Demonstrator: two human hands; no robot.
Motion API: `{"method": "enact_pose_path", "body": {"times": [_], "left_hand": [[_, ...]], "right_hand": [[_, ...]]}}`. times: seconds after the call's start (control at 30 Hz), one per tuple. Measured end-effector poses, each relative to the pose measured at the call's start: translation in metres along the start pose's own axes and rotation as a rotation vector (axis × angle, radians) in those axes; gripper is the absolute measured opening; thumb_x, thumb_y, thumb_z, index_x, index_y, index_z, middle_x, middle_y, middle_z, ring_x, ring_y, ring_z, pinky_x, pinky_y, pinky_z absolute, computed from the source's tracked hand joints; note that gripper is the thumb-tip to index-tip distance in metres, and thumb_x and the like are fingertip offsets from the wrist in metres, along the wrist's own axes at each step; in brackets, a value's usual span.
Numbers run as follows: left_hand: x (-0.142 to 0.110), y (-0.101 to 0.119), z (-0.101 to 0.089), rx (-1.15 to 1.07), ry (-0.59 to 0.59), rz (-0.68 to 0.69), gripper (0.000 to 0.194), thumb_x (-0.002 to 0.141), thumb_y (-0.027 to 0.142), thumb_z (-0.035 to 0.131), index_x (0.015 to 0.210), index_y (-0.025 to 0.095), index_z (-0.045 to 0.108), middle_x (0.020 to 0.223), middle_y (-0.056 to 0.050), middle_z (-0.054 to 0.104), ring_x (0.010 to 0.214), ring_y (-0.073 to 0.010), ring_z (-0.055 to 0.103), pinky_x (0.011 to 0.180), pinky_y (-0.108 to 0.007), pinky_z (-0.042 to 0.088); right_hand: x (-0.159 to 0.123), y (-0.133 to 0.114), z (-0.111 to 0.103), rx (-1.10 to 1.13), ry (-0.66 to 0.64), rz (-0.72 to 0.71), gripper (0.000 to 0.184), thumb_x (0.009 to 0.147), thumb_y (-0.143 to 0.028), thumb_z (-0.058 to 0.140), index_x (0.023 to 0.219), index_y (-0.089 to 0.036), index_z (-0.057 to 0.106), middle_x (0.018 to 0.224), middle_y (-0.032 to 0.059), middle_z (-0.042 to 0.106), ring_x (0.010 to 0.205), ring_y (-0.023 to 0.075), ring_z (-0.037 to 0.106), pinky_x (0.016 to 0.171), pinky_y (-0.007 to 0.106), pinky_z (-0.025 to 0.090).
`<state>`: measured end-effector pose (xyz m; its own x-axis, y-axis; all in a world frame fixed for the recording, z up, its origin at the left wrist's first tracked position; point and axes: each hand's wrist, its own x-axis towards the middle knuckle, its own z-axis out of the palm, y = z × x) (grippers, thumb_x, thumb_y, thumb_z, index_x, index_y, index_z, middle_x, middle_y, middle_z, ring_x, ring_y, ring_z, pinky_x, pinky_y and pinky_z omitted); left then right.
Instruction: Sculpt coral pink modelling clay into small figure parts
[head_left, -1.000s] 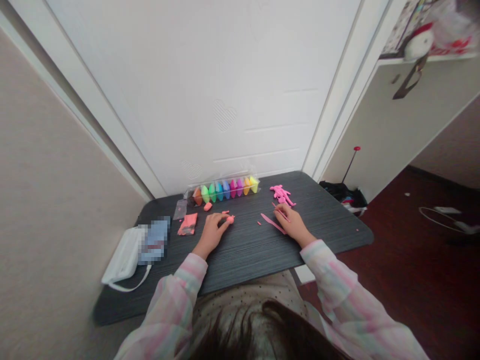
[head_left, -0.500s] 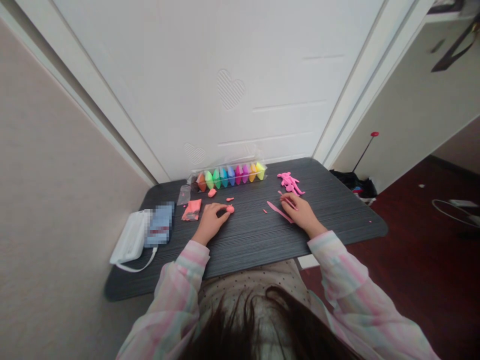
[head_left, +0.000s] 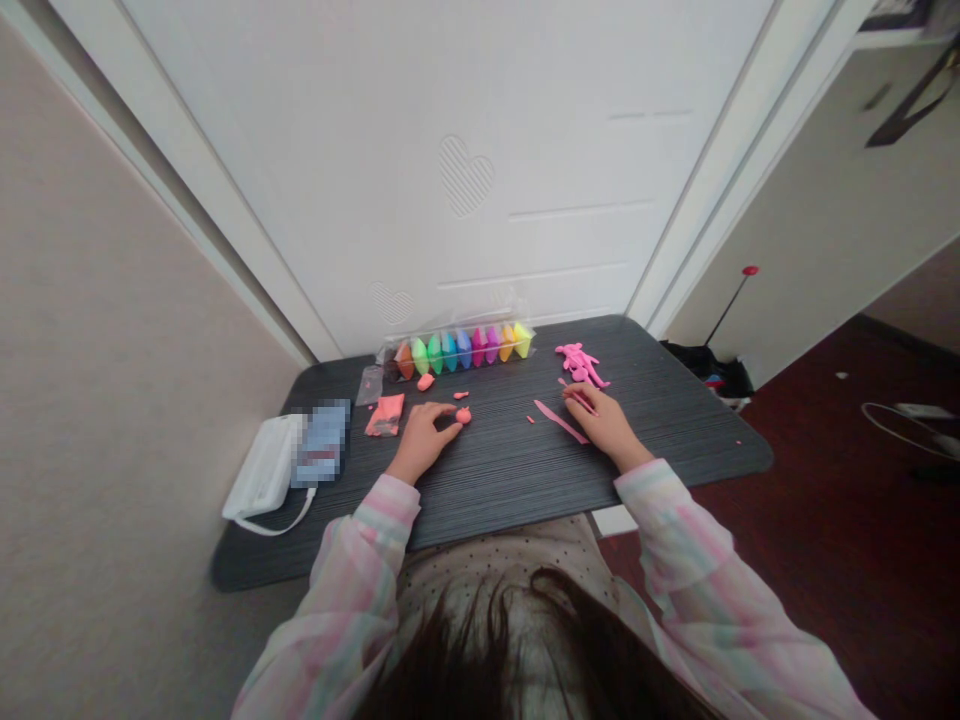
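My left hand (head_left: 424,440) pinches a small coral clay ball (head_left: 464,415) at the tabletop with thumb and forefinger; little bumps show on its upper edge. My right hand (head_left: 606,428) is closed around a thin pink modelling tool (head_left: 564,384), its tip pointing up and left. Beside these fingers a pink plastic clay knife (head_left: 556,417) lies flat, and left of its blade is a tiny coral clay piece (head_left: 530,419). Beyond the ball rest a short coral clay strip (head_left: 460,395) and a larger coral lump (head_left: 426,382).
Along the back stands a clear tray of coloured clay packs (head_left: 463,348). Pink plastic tools (head_left: 579,364) lie at back right. An open coral clay packet (head_left: 385,414) is left of my left hand. A white device (head_left: 264,465) with a cable and a blurred blue item (head_left: 322,442) occupy the left end.
The view has shifted slightly. Both hands keep nearly the same places and the same holds on the clay ball and the modelling tool.
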<state>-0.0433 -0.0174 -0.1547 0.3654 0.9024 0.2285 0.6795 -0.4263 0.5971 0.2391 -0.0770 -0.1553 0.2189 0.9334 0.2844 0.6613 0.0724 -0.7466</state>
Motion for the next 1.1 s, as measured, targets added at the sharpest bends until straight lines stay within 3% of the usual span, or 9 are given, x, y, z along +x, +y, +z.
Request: {"method": "enact_pose_path", "body": {"times": [0.5,0.77,1.1], "left_hand": [[-0.0019,0.0003,-0.0010,-0.008,-0.015,0.042,0.034,0.070,0.024,0.063,0.103,0.019,0.059,0.102,-0.006,0.063,0.098,-0.0231,0.051,0.088,-0.038,0.039],[-0.0009,0.0050,-0.0012,-0.026,0.002,0.066,0.020,0.078,0.034,0.055,0.088,0.019,0.064,0.096,-0.005,0.067,0.094,-0.0214,0.054,0.087,-0.037,0.038],[-0.0012,0.0038,0.0000,-0.045,0.028,0.008,0.024,0.078,0.030,0.055,0.098,0.020,0.063,0.093,-0.004,0.069,0.092,-0.0207,0.056,0.083,-0.035,0.043]], "right_hand": [[0.0011,0.0014,0.0001,0.023,0.012,0.016,0.020,0.074,-0.028,0.049,0.086,-0.019,0.061,0.093,0.0066,0.067,0.083,0.0217,0.061,0.078,0.037,0.046],[0.0009,0.0012,-0.0004,0.036,0.006,0.015,0.020,0.074,-0.029,0.049,0.086,-0.020,0.061,0.094,0.0063,0.067,0.086,0.0222,0.061,0.079,0.038,0.045],[0.0016,0.0041,0.0010,0.047,0.004,0.012,0.021,0.074,-0.031,0.048,0.086,-0.019,0.061,0.091,0.0068,0.067,0.084,0.0225,0.061,0.079,0.039,0.046]]}}
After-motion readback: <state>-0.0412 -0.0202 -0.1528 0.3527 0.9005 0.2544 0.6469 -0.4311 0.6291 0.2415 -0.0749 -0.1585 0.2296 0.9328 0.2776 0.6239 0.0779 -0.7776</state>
